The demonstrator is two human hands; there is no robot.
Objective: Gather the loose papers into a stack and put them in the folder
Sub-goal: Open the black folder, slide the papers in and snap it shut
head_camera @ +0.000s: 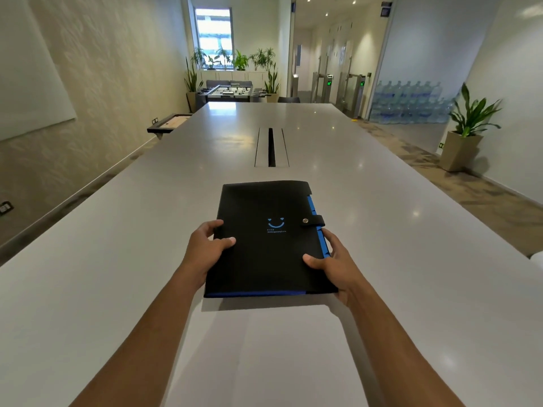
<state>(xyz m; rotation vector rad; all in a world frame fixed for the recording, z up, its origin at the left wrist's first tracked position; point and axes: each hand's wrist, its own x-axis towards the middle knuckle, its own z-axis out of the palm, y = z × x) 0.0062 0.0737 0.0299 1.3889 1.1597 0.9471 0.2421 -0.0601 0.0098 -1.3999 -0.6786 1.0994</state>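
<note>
A black folder point(264, 245) with blue edging, a blue smiley print and a snapped strap lies closed on the long white table point(117, 259). My left hand point(205, 248) grips its left edge, thumb on the cover. My right hand point(335, 265) grips its right edge near the blue tabs, thumb on top. White papers point(276, 348) lie flat on the table between my forearms, just in front of the folder's near edge; how many sheets I cannot tell.
A cable slot point(271, 146) runs along the table's middle beyond the folder. A white object point(537, 259) peeks in at the right table edge. Potted plant point(467, 133) and stacked water bottles point(411, 102) stand right; a foosball table point(232, 92) at the far end.
</note>
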